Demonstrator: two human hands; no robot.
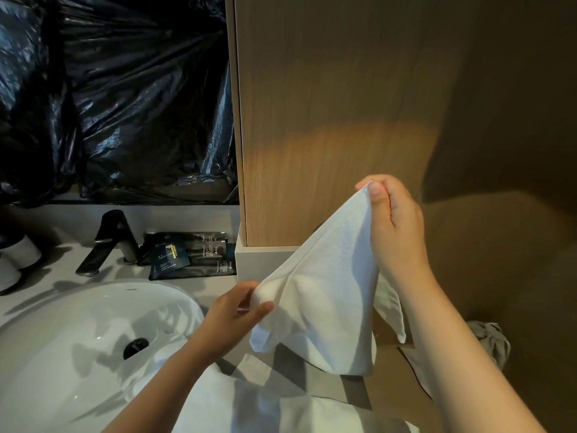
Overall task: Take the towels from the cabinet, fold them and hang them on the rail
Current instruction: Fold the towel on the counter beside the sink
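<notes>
Beside the wooden cabinet (pixel 327 120), just right of the washbasin (pixel 62 354): white hand towel (pixel 324 295) hanging slack in mid-air, pinched at its top corner by right hand (pixel 393 226), lower bunched edge gripped by left hand (pixel 234 314). Probably light, limp, grippy, unbreakable; best taken at two adjacent corners and pulled taut for folding.

Counter (pixel 199 284): pale grey, white basin (pixel 93 307) set in.
Back: black faucet (pixel 107 242), dark sachets (pixel 187 256), white cups (pixel 18 257).
Front: white towel (pixel 249 401).
</notes>
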